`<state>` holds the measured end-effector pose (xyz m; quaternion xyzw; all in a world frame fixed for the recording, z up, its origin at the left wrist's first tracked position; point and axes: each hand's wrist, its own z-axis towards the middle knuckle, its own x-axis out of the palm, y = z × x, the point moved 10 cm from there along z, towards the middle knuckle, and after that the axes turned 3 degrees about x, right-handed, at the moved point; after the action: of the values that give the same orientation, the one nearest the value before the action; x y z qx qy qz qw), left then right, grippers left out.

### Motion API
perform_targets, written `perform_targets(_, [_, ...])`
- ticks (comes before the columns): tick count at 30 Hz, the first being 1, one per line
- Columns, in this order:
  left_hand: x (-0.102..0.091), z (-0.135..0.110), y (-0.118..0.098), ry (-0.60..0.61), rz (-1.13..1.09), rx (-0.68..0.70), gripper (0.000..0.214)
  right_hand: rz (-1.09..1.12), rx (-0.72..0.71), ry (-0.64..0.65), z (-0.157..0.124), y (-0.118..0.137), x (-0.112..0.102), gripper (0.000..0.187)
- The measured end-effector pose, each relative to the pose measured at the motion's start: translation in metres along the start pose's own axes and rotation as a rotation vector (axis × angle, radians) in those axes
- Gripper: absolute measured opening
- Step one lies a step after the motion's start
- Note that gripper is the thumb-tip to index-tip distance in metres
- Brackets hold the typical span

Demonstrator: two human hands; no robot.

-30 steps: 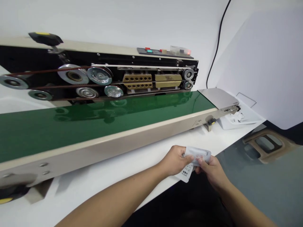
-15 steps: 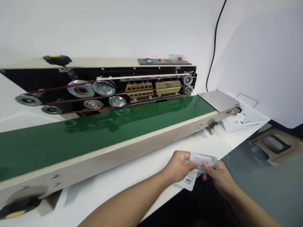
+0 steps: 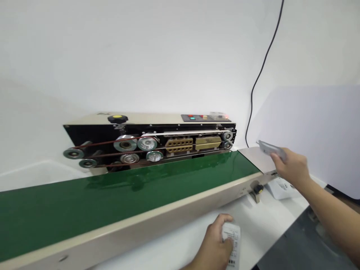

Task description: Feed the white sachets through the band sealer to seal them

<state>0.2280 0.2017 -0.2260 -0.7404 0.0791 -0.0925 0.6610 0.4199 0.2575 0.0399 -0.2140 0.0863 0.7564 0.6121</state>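
The view comes from a camera worn on the person's head, above and behind the left hand and the right hand, facing forward and tilted down across the desk. Both hands sit near, toward the frame's lower right, while the conveyor belt and band sealer lie farther off, beyond them, against the white wall.

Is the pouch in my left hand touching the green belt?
Apart. The head view shows the pouch in the left hand on the near side of the beige rail, with white table showing between them; the green belt lies beyond the rail.
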Motion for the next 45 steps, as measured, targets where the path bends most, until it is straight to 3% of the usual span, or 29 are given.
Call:
perform_targets(5, [-0.006, 0.005, 0.010, -0.020, 0.016, 0.015, 0.036, -0.217, -0.197, 0.329, 0.019, 0.020, 0.097, 0.025])
perform_targets(9, [-0.008, 0.007, 0.007, -0.016, 0.110, 0.043, 0.035, -0.296, -0.278, 0.479, 0.020, 0.039, 0.123, 0.020])
perform_targets(21, [-0.013, 0.009, 0.006, -0.056, 0.098, 0.094, 0.040, -0.296, -0.351, 0.560, 0.027, 0.056, 0.141, 0.020])
perform_targets(34, [-0.007, 0.009, 0.001, 0.042, 0.189, 0.070, 0.043, -0.257, -0.429, 0.646, 0.023, 0.075, 0.152, 0.021])
perform_targets(45, [-0.007, 0.011, 0.005, 0.033, 0.188, 0.063, 0.046, -0.088, -0.357, 0.617, 0.028, 0.094, 0.148, 0.027])
